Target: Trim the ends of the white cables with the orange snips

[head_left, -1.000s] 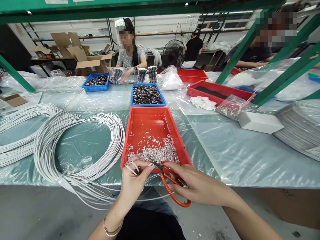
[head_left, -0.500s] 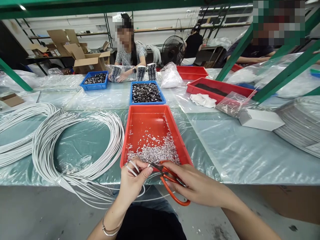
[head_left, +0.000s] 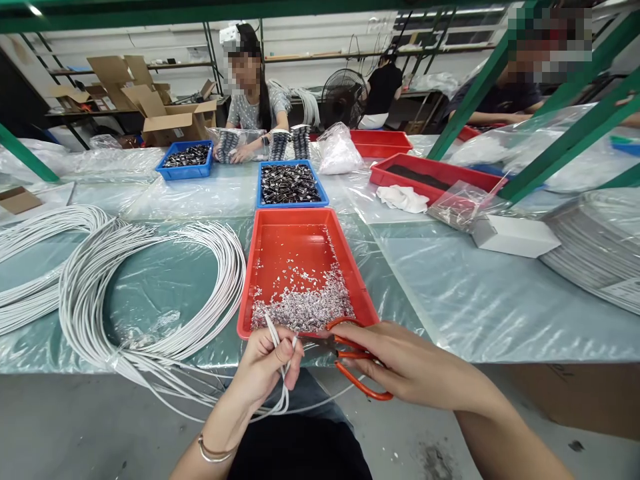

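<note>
White cables (head_left: 271, 328) are pinched in my left hand (head_left: 270, 363), with their ends sticking up between thumb and fingers. My right hand (head_left: 395, 363) grips orange-handled scissors (head_left: 364, 387). The dark blades point left and lie close to a cable end at my left fingertips; whether they touch it I cannot tell. Both hands are at the near edge of a red tray (head_left: 280, 247) strewn with small silvery-white scraps (head_left: 310, 303). To the left lies a large coil of white cable (head_left: 83, 293), from which strands trail toward my lap.
Behind the red tray stands a blue bin (head_left: 259, 193) of small dark parts. Another blue bin (head_left: 183, 172) is farther left, near a co-worker. A white box (head_left: 515, 237) and a grey cable coil (head_left: 600, 247) lie right. Green frame bars (head_left: 475, 93) slant across the right side.
My left hand has shifted its grip, and the cable ends now stand more upright. The scissors have moved slightly right, with their handles turned flatter.
</note>
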Motion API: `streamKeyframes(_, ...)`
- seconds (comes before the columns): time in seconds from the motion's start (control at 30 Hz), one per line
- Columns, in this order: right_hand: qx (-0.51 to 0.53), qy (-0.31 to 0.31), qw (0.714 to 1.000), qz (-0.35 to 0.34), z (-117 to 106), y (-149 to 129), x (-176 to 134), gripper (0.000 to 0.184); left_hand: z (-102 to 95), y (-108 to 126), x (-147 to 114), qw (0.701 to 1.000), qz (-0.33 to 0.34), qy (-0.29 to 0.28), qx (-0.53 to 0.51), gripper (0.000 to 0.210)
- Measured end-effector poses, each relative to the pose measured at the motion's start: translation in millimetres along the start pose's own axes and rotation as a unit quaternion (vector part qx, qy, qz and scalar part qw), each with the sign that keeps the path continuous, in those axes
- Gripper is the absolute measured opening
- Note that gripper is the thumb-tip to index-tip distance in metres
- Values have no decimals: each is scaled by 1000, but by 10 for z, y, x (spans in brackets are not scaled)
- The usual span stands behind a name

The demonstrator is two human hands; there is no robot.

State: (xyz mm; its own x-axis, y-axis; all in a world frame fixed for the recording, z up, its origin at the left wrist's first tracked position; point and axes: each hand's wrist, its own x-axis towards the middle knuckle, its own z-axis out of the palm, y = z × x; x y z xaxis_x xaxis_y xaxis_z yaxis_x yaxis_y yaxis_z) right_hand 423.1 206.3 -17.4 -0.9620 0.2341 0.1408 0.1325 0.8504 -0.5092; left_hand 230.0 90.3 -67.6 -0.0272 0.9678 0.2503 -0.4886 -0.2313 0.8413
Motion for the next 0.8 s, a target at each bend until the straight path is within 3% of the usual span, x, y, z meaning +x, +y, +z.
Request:
streamKeyframes(0.07,14,56,998,27,33,60,19,22,-2,-11,-4,997,-3,-36,-64,15)
streamKeyframes(0.13,103,135,984,50,118,82,83,21,9,-21,7,994,-11,-52,-97,15)
streamKeyframes(0.27,385,198,901,11,336,-54,301,18,61,-44,38,990,-32,-67,-122,18)
streamKeyframes(0.4,446,253,858,-26,464,-206,463,9,112,-59,33,996,-12,-21,-90,14)
streamKeyframes(0.6,419,298,857,-28,507,-209,453,17,112,-60,16,999,28,6,-32,12)
streamKeyframes(0.8,371,289,882,-26,484,-207,426,5,72,-48,13,998,39,29,40,11)
